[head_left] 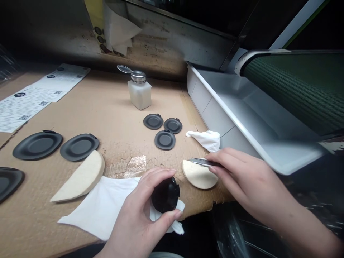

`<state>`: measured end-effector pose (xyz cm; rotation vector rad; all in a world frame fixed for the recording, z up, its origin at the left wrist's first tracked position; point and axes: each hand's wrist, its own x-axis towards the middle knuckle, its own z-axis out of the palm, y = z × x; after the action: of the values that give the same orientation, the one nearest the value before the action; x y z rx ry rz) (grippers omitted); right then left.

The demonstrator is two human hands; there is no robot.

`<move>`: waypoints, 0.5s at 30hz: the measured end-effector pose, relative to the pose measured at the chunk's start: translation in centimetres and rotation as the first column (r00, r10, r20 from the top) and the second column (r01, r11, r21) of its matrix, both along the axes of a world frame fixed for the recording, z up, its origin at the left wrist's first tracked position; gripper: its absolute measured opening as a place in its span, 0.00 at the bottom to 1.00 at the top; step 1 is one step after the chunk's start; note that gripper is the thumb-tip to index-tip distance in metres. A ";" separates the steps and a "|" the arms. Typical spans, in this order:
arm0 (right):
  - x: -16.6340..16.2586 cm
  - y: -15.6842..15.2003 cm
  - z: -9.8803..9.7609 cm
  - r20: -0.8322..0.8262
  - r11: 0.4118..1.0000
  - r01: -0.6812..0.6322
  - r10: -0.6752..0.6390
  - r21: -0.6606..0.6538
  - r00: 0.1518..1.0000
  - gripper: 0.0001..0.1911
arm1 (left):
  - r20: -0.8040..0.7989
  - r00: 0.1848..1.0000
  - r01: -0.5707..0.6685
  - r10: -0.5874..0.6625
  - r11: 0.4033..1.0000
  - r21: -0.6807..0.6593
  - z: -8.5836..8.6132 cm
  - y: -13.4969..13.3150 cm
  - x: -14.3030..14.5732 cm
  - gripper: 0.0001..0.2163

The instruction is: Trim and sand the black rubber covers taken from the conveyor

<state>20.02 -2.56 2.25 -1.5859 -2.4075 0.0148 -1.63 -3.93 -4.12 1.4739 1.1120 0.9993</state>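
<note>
My left hand (145,211) grips a small round glossy black lid (166,194) by its edges, between thumb and fingers. A little tab sticks out on the lid's right side. In my right hand (239,175) is a slim metal-bodied utility knife (200,162), pinched between thumb and fingers and pointing left. Its tip lies over a cream half-round pad (200,176) at the cardboard's front edge. A larger cream half-round pad (83,179) rests on the left, against a white cloth (104,204) that runs under my left hand.
Several matte black lids lie on the cardboard (113,107), such as one lid (165,139) mid-table and another lid (80,147) leftward. Behind stands a dispenser bottle (140,93), its cap raised. A grey bin (228,107), crumpled white cloth (208,139) and green conveyor belt (303,86) are right; printed sheets (34,95) left.
</note>
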 end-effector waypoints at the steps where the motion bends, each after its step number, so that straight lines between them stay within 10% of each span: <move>1: 0.1 0.3 -0.8 -0.013 0.998 0.037 -0.038 -0.044 0.999 0.08 | 0.032 0.999 -0.004 0.005 0.999 -0.034 0.1 0.0 0.0 0.20; 7: -0.8 1.8 -4.8 0.018 0.995 0.103 -0.103 -0.003 0.995 0.09 | 0.435 0.900 0.143 -0.031 0.963 -0.228 0.4 0.1 -0.8 0.16; 15: -7.1 1.0 -1.8 -0.348 0.939 -0.295 0.341 0.179 0.873 0.09 | 0.705 0.688 0.194 0.172 0.892 -0.408 0.0 -0.2 -0.7 0.19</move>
<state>12.96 -1.56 0.42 -1.0068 -2.2809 0.2108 -2.33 -4.13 -4.15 0.5767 0.6600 1.0806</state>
